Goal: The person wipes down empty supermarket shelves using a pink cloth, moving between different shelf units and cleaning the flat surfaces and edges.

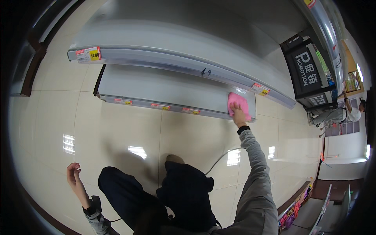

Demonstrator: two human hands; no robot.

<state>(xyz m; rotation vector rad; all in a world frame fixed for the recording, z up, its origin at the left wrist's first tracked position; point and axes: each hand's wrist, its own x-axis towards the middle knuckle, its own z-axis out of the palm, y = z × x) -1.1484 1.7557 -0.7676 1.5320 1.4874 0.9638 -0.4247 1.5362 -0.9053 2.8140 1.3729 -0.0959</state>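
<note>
My right hand point(238, 114) grips a folded pink cloth point(238, 102) and presses it against the right end of the low grey metal shelf point(164, 83). The cloth reaches over the shelf's front edge, where a price-label strip runs. A wet-looking shine shows on the surface just behind the cloth. Above sits a deeper grey shelf point(176, 38), its clear label rail point(164, 63) bearing price tags and a handwritten mark. Off to the lower left, my left hand point(73, 173) hangs over the tiled floor with loosely curled fingers, holding nothing and touching nothing.
Black promotion bins point(307, 69) stand at the right end of the shelves. Farther right a person point(340, 114) stands in the aisle. A thin cable point(218, 160) runs between my leg and right sleeve. Another shelf unit with colourful goods point(293, 208) is at lower right.
</note>
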